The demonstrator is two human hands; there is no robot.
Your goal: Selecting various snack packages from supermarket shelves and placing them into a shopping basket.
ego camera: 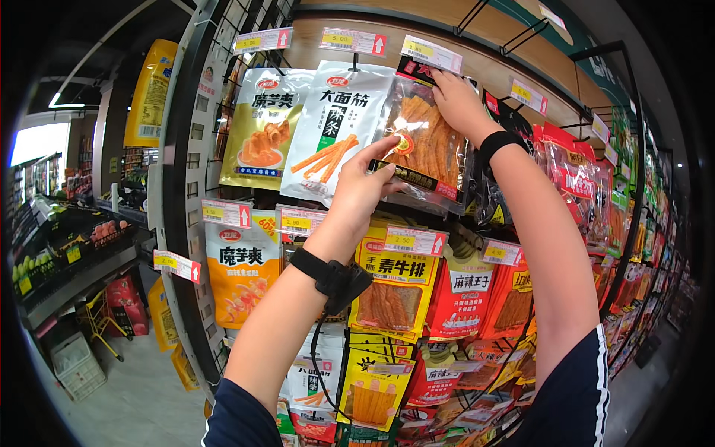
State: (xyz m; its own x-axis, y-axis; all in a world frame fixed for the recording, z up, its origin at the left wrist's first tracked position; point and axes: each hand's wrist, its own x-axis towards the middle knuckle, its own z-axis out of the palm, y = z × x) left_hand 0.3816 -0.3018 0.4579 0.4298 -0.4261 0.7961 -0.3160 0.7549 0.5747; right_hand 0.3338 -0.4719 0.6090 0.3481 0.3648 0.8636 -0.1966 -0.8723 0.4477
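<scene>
Both my hands are on a clear-windowed snack packet (427, 125) with brown strips inside, at a hook on the top row of a shop rack. My left hand (363, 173) grips its lower left edge, thumb in front and other fingers partly behind. At the top, my right hand (455, 100) rests against the dark header under a price tag (431, 54); whether its fingers pinch the packet is hidden. Left of it hang a white snack packet (338, 128) and a gold-green snack packet (265, 128). Directly below is a yellow snack packet (394, 285).
Red packets (461, 290) and an orange-white packet (243, 268) fill the row below. Price tags (416, 241) jut out on metal hooks. A black upright post (184, 184) edges the rack's left side. Farther left stand a produce display (72, 246), a yellow cart (103, 324) and a white crate (78, 366).
</scene>
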